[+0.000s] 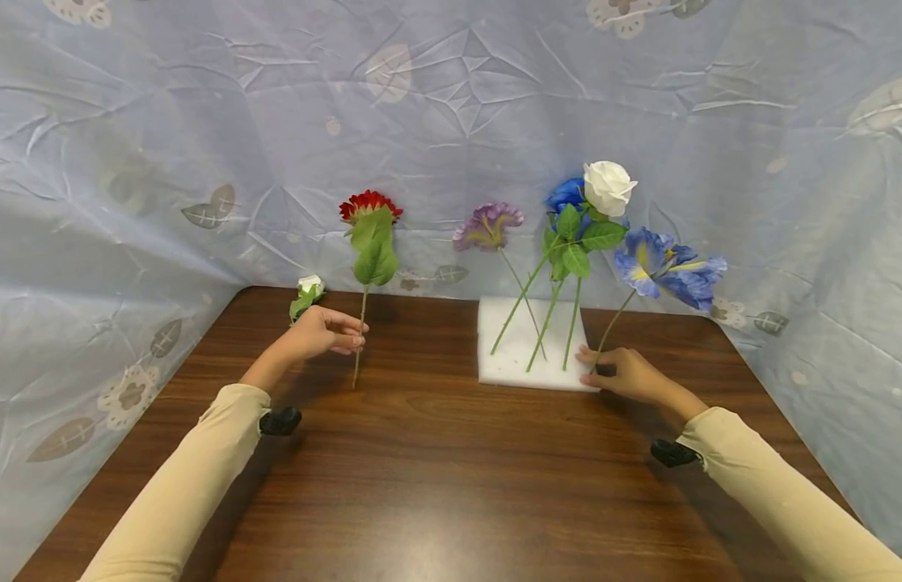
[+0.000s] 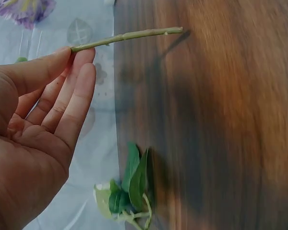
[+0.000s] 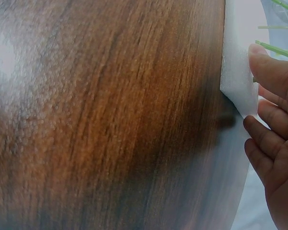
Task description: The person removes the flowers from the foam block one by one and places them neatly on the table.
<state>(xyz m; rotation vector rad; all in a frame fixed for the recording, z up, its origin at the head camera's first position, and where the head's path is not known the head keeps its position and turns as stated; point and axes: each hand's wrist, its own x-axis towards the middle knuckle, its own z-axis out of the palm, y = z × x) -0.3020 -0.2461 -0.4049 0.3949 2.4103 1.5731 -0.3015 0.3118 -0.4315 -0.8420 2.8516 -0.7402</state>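
My left hand (image 1: 322,333) pinches the stem of a red artificial flower (image 1: 371,204) between thumb and fingertips. The flower stands upright above the table, and its bare stem end (image 2: 149,33) sticks out past the fingers in the left wrist view. Beside that hand lies a small white rose (image 1: 310,284) with green leaves. At the right corner of a white foam block (image 1: 495,368), my right hand (image 1: 629,376) has thumb and fingers around the lower stem of a blue iris (image 1: 665,267). The iris leans right; the fingers partly hide where its stem meets the foam.
Also standing in the foam are a purple flower (image 1: 487,226), a blue rose (image 1: 565,194) and a white rose (image 1: 609,188), their stems crossing. A patterned cloth (image 1: 451,105) hangs behind the brown wooden table (image 1: 451,469).
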